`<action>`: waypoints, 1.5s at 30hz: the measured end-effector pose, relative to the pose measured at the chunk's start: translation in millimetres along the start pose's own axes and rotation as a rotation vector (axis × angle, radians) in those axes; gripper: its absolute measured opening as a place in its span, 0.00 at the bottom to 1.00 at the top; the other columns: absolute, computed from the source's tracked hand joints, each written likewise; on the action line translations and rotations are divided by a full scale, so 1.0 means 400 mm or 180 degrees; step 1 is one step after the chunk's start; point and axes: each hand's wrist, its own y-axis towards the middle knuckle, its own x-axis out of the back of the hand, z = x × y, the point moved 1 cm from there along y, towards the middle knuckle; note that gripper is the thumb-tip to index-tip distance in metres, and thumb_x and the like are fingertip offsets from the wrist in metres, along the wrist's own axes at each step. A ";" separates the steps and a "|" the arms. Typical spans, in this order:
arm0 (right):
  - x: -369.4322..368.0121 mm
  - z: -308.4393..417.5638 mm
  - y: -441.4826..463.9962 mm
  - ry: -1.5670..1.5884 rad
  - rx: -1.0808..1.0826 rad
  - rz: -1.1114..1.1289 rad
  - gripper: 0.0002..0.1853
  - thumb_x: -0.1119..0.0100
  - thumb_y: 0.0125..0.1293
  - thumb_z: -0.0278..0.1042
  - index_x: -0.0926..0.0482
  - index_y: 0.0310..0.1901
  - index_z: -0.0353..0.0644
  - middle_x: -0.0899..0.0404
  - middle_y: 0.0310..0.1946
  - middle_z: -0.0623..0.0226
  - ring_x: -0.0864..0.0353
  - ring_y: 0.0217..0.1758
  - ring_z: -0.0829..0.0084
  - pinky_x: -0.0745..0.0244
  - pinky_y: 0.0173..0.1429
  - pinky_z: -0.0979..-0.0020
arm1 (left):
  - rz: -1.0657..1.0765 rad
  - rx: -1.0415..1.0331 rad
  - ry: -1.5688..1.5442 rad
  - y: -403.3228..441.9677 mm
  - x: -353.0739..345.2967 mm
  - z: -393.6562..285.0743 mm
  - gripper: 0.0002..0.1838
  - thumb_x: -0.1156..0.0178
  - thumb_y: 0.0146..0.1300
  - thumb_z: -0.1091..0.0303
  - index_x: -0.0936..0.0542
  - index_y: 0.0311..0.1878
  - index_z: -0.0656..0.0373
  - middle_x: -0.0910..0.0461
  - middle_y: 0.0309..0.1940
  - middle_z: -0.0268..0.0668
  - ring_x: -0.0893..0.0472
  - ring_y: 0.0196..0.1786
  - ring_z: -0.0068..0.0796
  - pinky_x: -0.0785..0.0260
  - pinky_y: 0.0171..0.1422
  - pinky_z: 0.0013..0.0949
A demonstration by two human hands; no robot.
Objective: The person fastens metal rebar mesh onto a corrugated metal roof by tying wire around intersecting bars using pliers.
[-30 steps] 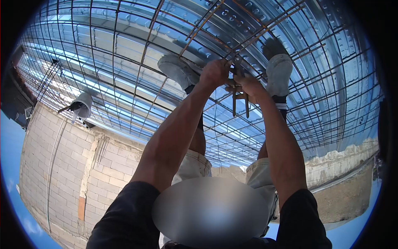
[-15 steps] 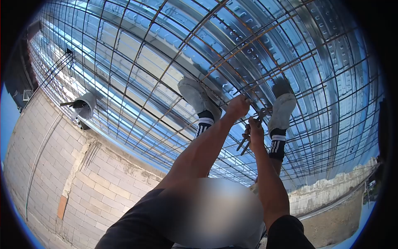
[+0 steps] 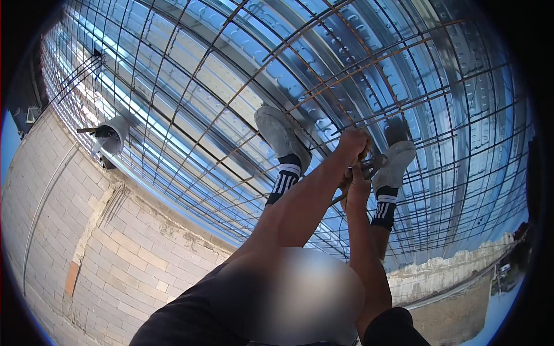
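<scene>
My right hand (image 3: 358, 189) is closed around pincers (image 3: 376, 163), whose jaws point up and right beside my foot. Part of the handles is hidden behind my arms and fingers. Just above it, my left hand (image 3: 353, 143) is closed low over the steel rebar mesh (image 3: 323, 87); what its fingers hold, if anything, is hidden. The two hands are close together, nearly touching. My grey left shoe (image 3: 274, 131) and right shoe (image 3: 396, 162) stand on either side of them.
Shiny corrugated metal decking (image 3: 225, 135) lies beneath the mesh. A grey pipe (image 3: 117, 134) sticks up at the left edge. Beyond it is a block wall (image 3: 124, 254). A rough concrete ledge (image 3: 444, 271) runs along the lower right.
My right hand has moved up with the pincers, toward my left hand. My left hand has shifted slightly right, and the two are now closer together. The view has shifted a little.
</scene>
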 end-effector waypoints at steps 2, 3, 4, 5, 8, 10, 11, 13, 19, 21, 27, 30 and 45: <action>0.042 -0.042 0.008 0.0006 -0.0171 0.0030 0.11 0.41 0.71 0.42 0.24 0.42 0.42 0.23 0.29 0.73 0.20 0.29 0.74 0.25 0.32 0.69 | -0.0733 -0.1339 0.2297 -0.006 -0.028 0.040 0.09 0.43 0.60 0.68 0.18 0.31 0.63 0.16 0.29 0.46 0.14 0.36 0.45 0.20 0.41 0.42; -0.017 -0.032 -0.034 -0.0226 -0.0053 -0.0422 0.10 0.41 0.70 0.42 0.26 0.34 0.48 0.30 0.21 0.76 0.29 0.19 0.80 0.34 0.24 0.74 | -0.0493 -0.1189 0.2863 -0.017 -0.020 0.050 0.10 0.43 0.58 0.69 0.18 0.34 0.67 0.16 0.37 0.55 0.17 0.49 0.55 0.23 0.53 0.48; 0.006 -0.053 -0.023 -0.0301 -0.0312 -0.0216 0.10 0.41 0.70 0.42 0.26 0.34 0.48 0.30 0.21 0.76 0.29 0.19 0.80 0.34 0.24 0.74 | -0.0596 -0.1113 0.2835 -0.020 -0.004 0.075 0.11 0.43 0.58 0.69 0.18 0.35 0.67 0.17 0.38 0.55 0.17 0.48 0.55 0.23 0.52 0.48; 0.027 -0.081 -0.014 -0.0371 -0.0577 -0.0015 0.10 0.42 0.70 0.43 0.26 0.34 0.47 0.30 0.20 0.76 0.29 0.19 0.80 0.35 0.24 0.74 | -0.0695 -0.1032 0.2810 -0.026 0.018 0.105 0.11 0.43 0.58 0.68 0.18 0.35 0.67 0.17 0.39 0.55 0.17 0.48 0.54 0.23 0.52 0.48; 0.013 -0.079 -0.032 -0.0689 -0.0859 0.0271 0.09 0.42 0.69 0.39 0.25 0.37 0.43 0.28 0.20 0.75 0.29 0.18 0.80 0.35 0.23 0.74 | -0.0495 -0.1166 0.2508 -0.007 0.131 0.159 0.13 0.41 0.61 0.63 0.18 0.38 0.65 0.17 0.40 0.48 0.16 0.42 0.47 0.22 0.48 0.42; -0.005 -0.081 -0.045 -0.1143 -0.0588 0.0289 0.08 0.42 0.69 0.36 0.25 0.38 0.40 0.28 0.21 0.74 0.30 0.17 0.80 0.36 0.23 0.74 | -0.0093 -0.1066 0.1408 -0.038 0.221 0.146 0.14 0.41 0.64 0.60 0.19 0.42 0.63 0.18 0.38 0.41 0.15 0.38 0.40 0.21 0.44 0.37; -0.014 -0.080 -0.048 -0.1326 -0.0304 0.0434 0.07 0.43 0.68 0.32 0.25 0.39 0.37 0.28 0.21 0.72 0.32 0.17 0.81 0.38 0.22 0.76 | 0.0175 -0.0868 0.0447 -0.075 0.255 0.118 0.14 0.41 0.66 0.60 0.20 0.44 0.62 0.19 0.36 0.38 0.16 0.36 0.36 0.21 0.42 0.35; -0.054 -0.060 -0.052 -0.1377 0.0108 0.0671 0.06 0.44 0.69 0.31 0.25 0.40 0.37 0.27 0.22 0.71 0.30 0.18 0.81 0.37 0.23 0.77 | 0.0293 -0.0717 -0.0698 -0.151 0.305 0.048 0.15 0.43 0.69 0.58 0.21 0.48 0.61 0.22 0.33 0.34 0.17 0.34 0.30 0.22 0.40 0.31; -0.288 0.015 0.026 -0.2634 0.1376 0.0212 0.11 0.40 0.64 0.34 0.23 0.41 0.35 0.19 0.29 0.56 0.19 0.30 0.60 0.26 0.37 0.60 | -0.0482 -0.1085 -0.0561 -0.208 0.417 -0.182 0.20 0.42 0.70 0.55 0.22 0.53 0.63 0.22 0.35 0.33 0.19 0.39 0.25 0.23 0.41 0.31; -0.389 0.069 0.054 -0.3373 0.1955 -0.0192 0.12 0.42 0.64 0.35 0.22 0.42 0.34 0.17 0.31 0.51 0.17 0.35 0.51 0.24 0.42 0.56 | -0.0730 -0.1318 0.0307 -0.164 0.469 -0.255 0.21 0.41 0.69 0.55 0.22 0.54 0.64 0.22 0.36 0.33 0.20 0.41 0.24 0.23 0.41 0.31; -0.547 0.131 0.148 -0.4114 0.2242 -0.0455 0.15 0.45 0.66 0.39 0.22 0.45 0.33 0.18 0.36 0.43 0.18 0.43 0.43 0.25 0.49 0.50 | -0.1390 -0.2307 0.0606 -0.022 0.643 -0.420 0.19 0.42 0.68 0.62 0.22 0.55 0.68 0.21 0.33 0.36 0.22 0.30 0.22 0.25 0.33 0.30; -0.581 0.136 0.209 -0.4183 0.2382 -0.0083 0.16 0.45 0.66 0.40 0.21 0.45 0.35 0.18 0.38 0.43 0.18 0.45 0.44 0.25 0.50 0.50 | -0.0489 -0.2219 0.1065 0.000 0.700 -0.467 0.18 0.40 0.67 0.62 0.21 0.56 0.62 0.21 0.38 0.36 0.21 0.33 0.23 0.25 0.35 0.30; -0.686 0.193 0.221 -0.4572 0.2315 0.0544 0.14 0.44 0.66 0.40 0.19 0.44 0.37 0.16 0.33 0.51 0.16 0.38 0.52 0.23 0.45 0.56 | -0.1150 -0.3448 0.1525 -0.032 0.715 -0.447 0.13 0.40 0.64 0.64 0.21 0.44 0.64 0.17 0.37 0.49 0.17 0.43 0.47 0.26 0.46 0.43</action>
